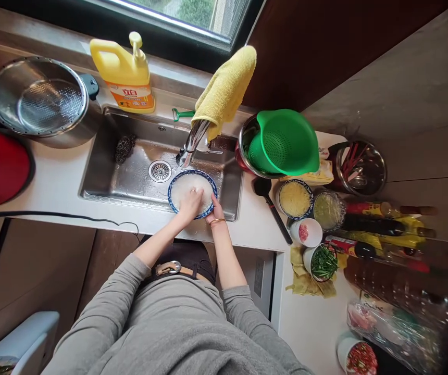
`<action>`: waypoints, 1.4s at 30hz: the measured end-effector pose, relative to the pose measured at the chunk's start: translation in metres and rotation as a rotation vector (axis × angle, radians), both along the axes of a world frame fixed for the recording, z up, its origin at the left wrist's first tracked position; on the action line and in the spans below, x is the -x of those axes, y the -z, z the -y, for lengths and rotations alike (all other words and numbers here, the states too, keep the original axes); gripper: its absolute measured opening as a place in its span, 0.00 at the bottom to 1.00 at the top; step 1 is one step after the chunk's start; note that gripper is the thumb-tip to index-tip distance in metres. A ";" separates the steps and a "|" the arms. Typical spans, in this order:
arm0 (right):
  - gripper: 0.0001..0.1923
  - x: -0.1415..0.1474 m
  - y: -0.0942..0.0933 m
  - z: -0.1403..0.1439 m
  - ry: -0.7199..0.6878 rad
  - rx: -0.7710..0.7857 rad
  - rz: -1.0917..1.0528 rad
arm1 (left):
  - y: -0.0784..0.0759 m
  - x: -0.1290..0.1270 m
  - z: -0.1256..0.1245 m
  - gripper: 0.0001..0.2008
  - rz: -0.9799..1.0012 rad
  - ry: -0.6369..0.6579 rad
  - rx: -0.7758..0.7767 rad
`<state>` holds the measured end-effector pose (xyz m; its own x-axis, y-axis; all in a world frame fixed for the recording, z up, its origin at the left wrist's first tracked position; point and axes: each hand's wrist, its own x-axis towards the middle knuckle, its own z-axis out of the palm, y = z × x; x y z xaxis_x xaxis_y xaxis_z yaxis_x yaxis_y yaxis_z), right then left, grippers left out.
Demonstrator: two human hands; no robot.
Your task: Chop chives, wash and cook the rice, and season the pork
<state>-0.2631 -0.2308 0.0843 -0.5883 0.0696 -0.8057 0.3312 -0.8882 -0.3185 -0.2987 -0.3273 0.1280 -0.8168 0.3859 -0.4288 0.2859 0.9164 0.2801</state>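
Over the sink (102,182), seen from the head camera, a blue-rimmed bowl (191,193) of cloudy white water is held just under the tap (190,143). The left hand (190,205) is laid inside the bowl, fingers bent down into the water; whether anything is pinched there cannot be told. The right hand (216,212) is clasped on the bowl's near right rim from outside. The bowl lies straight ahead of both hands, the drain (160,171) just to its left. A green strainer (282,143) is set well to the right.
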 end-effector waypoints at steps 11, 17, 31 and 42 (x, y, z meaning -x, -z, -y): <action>0.12 0.000 0.007 -0.001 -0.008 -0.038 -0.011 | 0.016 0.005 0.010 0.17 -0.113 0.075 -0.003; 0.13 -0.002 0.010 -0.003 -0.031 -0.052 -0.040 | 0.021 0.001 0.008 0.16 -0.129 0.076 -0.047; 0.11 -0.011 0.009 -0.015 0.006 -0.045 -0.001 | 0.022 0.036 0.070 0.17 -0.178 -0.040 -0.862; 0.15 -0.017 -0.006 -0.009 0.022 -0.036 0.049 | 0.041 0.010 0.024 0.24 -0.216 0.410 -0.317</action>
